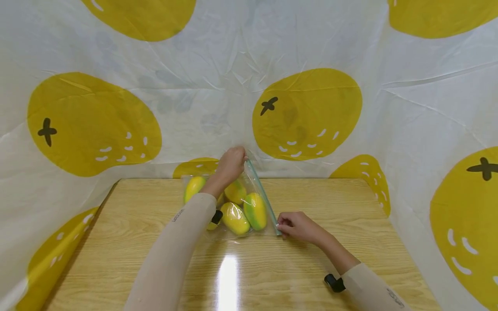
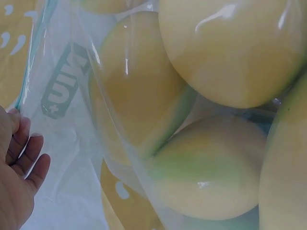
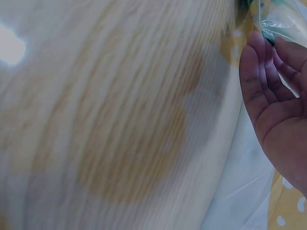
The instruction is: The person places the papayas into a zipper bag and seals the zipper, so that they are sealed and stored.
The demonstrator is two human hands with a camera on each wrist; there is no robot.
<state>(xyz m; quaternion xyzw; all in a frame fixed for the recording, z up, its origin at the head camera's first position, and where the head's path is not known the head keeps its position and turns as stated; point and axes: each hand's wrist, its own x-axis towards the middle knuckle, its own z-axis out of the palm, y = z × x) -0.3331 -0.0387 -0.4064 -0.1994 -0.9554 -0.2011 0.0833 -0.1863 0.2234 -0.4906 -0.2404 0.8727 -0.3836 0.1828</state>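
A clear zip bag (image 1: pixel 252 183) with several yellow-green mangoes (image 1: pixel 235 218) inside lies tilted over the table, its teal zip strip (image 1: pixel 262 192) running along the right side. My left hand (image 1: pixel 231 164) pinches the far upper end of that strip, its forearm crossing over the bag and hiding some of the fruit. At the strip's near lower end, my right hand (image 1: pixel 298 227) pinches the corner between thumb and fingers. In the left wrist view, mangoes (image 2: pixel 139 91) press against the plastic. The right wrist view has the bag's corner (image 3: pixel 276 24) at the fingertips.
Beneath the bag is a wood-grain table (image 1: pixel 311 268), with a bright light reflection near its front. A white cloth (image 1: pixel 210 103) printed with big yellow fruit hangs behind and along both sides. Dark wrist cameras (image 1: pixel 334 283) are strapped to the forearms.
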